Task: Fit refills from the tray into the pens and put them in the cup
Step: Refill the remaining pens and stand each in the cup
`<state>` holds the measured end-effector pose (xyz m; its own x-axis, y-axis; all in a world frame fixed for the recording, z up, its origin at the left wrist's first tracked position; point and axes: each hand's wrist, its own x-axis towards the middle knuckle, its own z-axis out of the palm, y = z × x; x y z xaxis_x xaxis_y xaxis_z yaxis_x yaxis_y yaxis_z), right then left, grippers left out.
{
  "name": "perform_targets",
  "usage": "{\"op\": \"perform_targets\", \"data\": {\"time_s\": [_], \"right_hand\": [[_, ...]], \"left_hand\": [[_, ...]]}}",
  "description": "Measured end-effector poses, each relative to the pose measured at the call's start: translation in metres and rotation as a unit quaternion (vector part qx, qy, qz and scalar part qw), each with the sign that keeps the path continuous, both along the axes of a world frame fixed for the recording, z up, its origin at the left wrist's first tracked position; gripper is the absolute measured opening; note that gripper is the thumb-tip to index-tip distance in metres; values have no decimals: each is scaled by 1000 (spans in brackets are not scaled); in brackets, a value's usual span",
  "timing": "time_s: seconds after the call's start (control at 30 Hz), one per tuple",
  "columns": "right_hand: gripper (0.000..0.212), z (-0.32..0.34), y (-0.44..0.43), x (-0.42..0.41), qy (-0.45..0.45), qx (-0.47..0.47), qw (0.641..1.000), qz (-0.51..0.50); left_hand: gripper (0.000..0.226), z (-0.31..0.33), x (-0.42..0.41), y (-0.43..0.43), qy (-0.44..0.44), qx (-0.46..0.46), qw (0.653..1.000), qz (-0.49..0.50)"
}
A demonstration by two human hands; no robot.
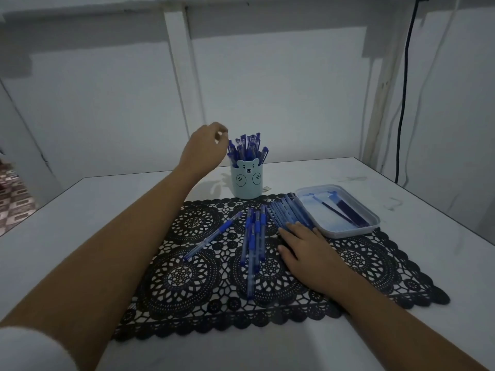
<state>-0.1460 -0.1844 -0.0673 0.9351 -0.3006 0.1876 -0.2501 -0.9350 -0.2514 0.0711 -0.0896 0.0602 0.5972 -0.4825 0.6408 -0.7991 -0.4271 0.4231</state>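
A pale blue bear-faced cup [247, 182] stands at the back of the black lace mat [375, 263], full of blue pens [247, 147]. My left hand [205, 149] hovers just left of the pen tops, fingers loosely curled, holding nothing that I can see. Flat on the mat, my right hand [302, 250] rests with its fingertips on a row of clear pen barrels [288, 214]. Several capped blue pens [254, 236] lie in the mat's middle, and one pen [211, 236] lies apart to their left. The white tray [348, 231] at the right holds a few dark refills [345, 211].
The white table [80, 223] ends at the left with a patterned floor beyond it. A wall stands close behind the cup. A black cable [401, 103] hangs down at the back right corner.
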Motion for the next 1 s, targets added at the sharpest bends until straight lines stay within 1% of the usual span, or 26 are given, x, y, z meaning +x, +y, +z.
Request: {"op": "perform_targets", "data": {"time_s": [0.03,0.1,0.2,0.27,0.33,0.4,0.53,0.67,0.73,0.83,0.9,1.0], "right_hand": [[49,0,0,0,-3,0,1000,-1],[48,1,1,0,-8,4,1000,0],[47,1,2,-1,-16,10,1000,1],[47,2,3,-1,-14,15,1000,0],[47,2,3,-1,-15,14,1000,1],[47,1,3,-1,-19,11,1000,3],[47,-2,0,0,-45,-10,999,8],[46,1,3,-2,-167,-35,984,47],[47,5,8,-4,-195,-44,977,74],[49,8,17,-3,-177,-83,974,110],[45,9,24,-3,-162,-104,974,122],[37,12,31,-5,-145,-73,973,166]], "left_hand": [[28,-7,-5,11,1,30,1000,6],[28,-27,-15,33,30,120,992,12],[29,-64,-25,61,69,256,964,26],[33,-82,-31,74,76,302,949,52],[38,-93,-39,81,71,322,942,58],[37,-99,-49,85,45,314,947,48],[24,-104,-65,86,-17,290,956,35],[18,-103,-76,89,-52,246,967,27],[17,-101,-81,92,-59,232,971,-10],[17,-102,-94,97,-68,224,967,-103],[14,-102,-102,99,-69,211,963,-151],[13,-100,-110,101,-75,202,959,-186]]}}
